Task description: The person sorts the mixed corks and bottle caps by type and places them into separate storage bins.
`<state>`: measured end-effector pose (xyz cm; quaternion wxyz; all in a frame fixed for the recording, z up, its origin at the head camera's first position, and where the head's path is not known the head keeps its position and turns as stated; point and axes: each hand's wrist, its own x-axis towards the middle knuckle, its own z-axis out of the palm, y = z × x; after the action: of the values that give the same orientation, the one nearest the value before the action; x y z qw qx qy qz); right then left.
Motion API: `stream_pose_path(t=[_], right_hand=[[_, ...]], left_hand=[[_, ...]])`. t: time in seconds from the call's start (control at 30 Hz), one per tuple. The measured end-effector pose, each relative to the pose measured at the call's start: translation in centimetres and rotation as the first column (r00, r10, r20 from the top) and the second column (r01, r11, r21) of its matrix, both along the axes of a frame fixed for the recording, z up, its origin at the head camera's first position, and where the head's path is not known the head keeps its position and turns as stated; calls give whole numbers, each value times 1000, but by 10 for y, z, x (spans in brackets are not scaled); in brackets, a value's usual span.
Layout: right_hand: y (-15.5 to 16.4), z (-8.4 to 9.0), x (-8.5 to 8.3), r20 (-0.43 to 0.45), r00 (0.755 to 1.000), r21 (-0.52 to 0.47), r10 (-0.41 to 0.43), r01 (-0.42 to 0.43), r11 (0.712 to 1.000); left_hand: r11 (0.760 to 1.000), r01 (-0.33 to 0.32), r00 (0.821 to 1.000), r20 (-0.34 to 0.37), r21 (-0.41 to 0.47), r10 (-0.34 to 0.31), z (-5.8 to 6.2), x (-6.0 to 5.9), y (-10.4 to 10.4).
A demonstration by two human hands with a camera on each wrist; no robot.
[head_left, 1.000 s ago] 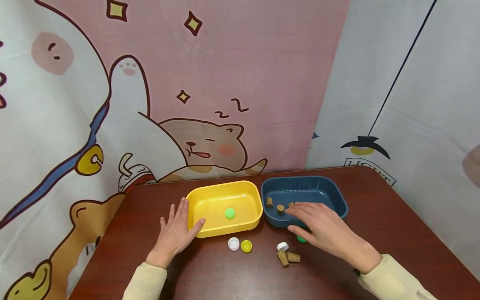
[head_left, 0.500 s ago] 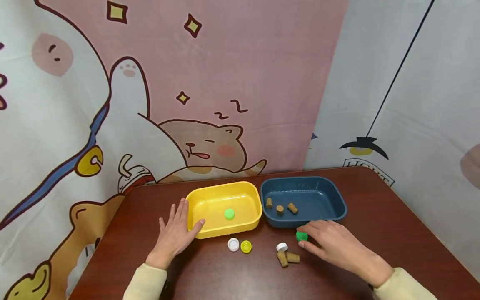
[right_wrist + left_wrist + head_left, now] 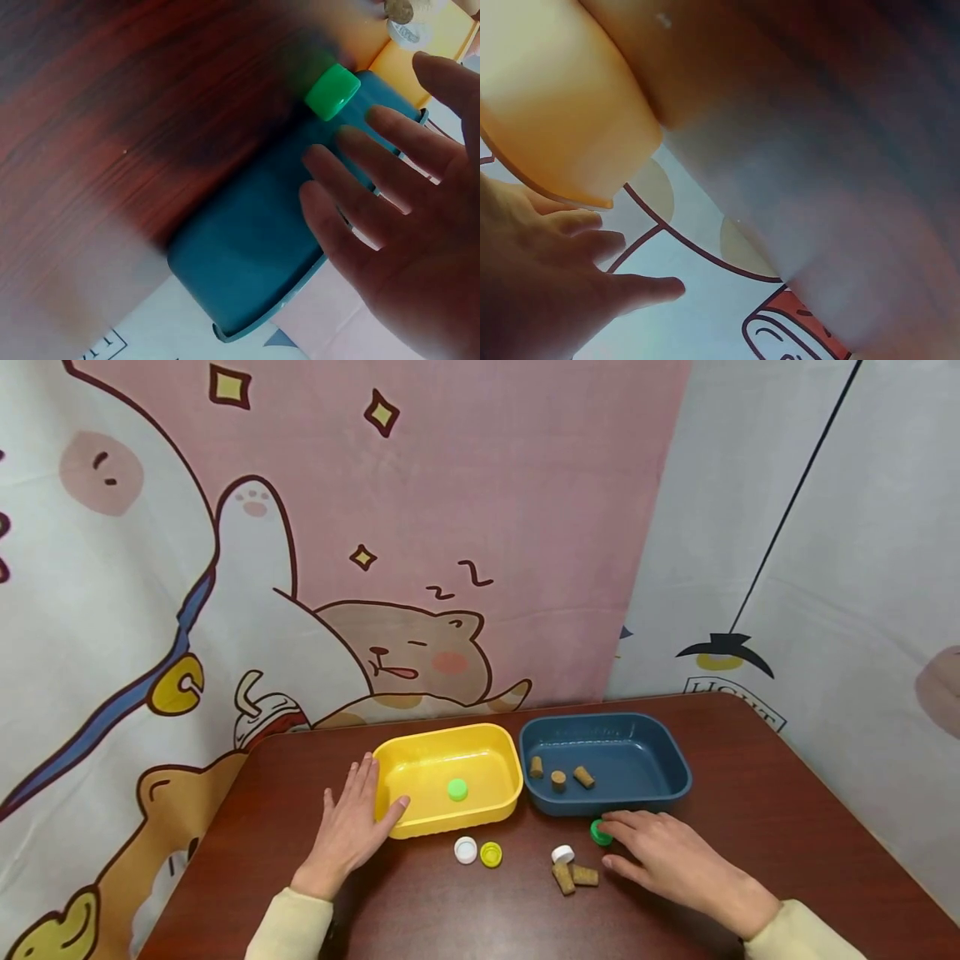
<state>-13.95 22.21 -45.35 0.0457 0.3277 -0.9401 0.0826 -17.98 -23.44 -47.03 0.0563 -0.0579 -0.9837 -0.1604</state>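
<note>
My left hand (image 3: 358, 814) lies flat on the brown table, fingers straight, its thumb against the front left corner of the yellow tray (image 3: 501, 806); the same hand (image 3: 547, 292) shows beside the tray (image 3: 555, 112) in the left wrist view. A light green cap (image 3: 457, 789) lies in that tray. My right hand (image 3: 641, 850) rests open in front of the blue tray (image 3: 678, 789), its index fingertip touching a dark green cap (image 3: 600, 833). In the right wrist view the cap (image 3: 332, 91) sits by the blue tray's wall (image 3: 247, 255), just beyond my straight fingers (image 3: 352, 150). Three corks (image 3: 558, 775) lie in the blue tray.
On the table between the trays and me lie a white cap (image 3: 466, 849), a yellow-green cap (image 3: 491, 854), another white cap (image 3: 562, 854) and two corks (image 3: 573, 877). A cartoon curtain hangs behind the table's far edge.
My right hand drew back out of the blue tray, leaving a third cork there, and came down to the dark green cap in front of it. The left hand has stayed put.
</note>
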Motion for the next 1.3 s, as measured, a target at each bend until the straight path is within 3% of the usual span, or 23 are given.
stream_pose_path(t=[0.33,0.7,1.07,1.3], right_hand=[[-1,-6,1,-54,998,29,37,-35,999],[1,0,5,15,999,16,44,-45,999],[3,-4,5,98,995,57,0,-5,998],[3,-8,5,63,998,58,19,-23,998]], left_hand=[[999,-24,998,63,-25,25,3,-2,3],[999,-24,997,75,-30,26,1,-2,3],[999,-30,998,62,-17,31,1,-2,4],[999,-28,998,55,-18,29,-1,-2,3]])
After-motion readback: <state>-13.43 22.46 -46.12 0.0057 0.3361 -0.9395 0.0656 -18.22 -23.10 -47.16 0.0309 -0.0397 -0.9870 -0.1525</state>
